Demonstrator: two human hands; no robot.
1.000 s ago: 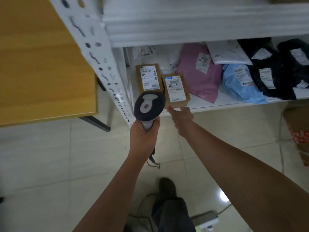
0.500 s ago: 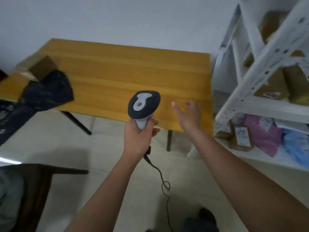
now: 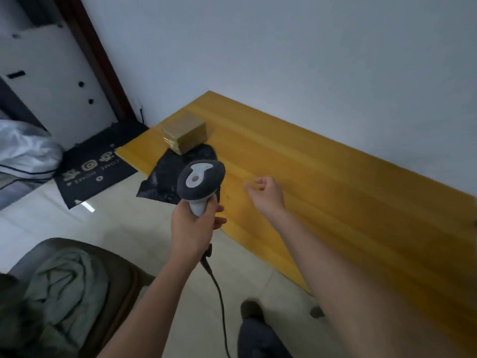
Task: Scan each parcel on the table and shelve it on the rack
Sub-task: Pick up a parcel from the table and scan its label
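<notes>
My left hand (image 3: 192,226) grips the handle of a dark grey barcode scanner (image 3: 200,182), held upright over the table's near edge, its cable hanging down. My right hand (image 3: 265,193) hovers above the yellow wooden table (image 3: 322,182) with loosely curled fingers and holds nothing. At the table's far left end a brown cardboard box (image 3: 184,131) sits beside a black plastic parcel bag (image 3: 170,174), which droops over the table edge and is partly hidden by the scanner. The rack is out of view.
A chair (image 3: 77,285) with a grey-green cloth on it stands at the lower left. A black doormat (image 3: 95,166) lies on the tiled floor by a door frame. A white bag (image 3: 23,153) sits at the far left. My leg and shoe (image 3: 254,324) show below.
The view has swung left from the rack's low shelf to the table's left end. My right hand has drawn back from the shelved box and now hovers over the table. The scanner stays in my left hand.
</notes>
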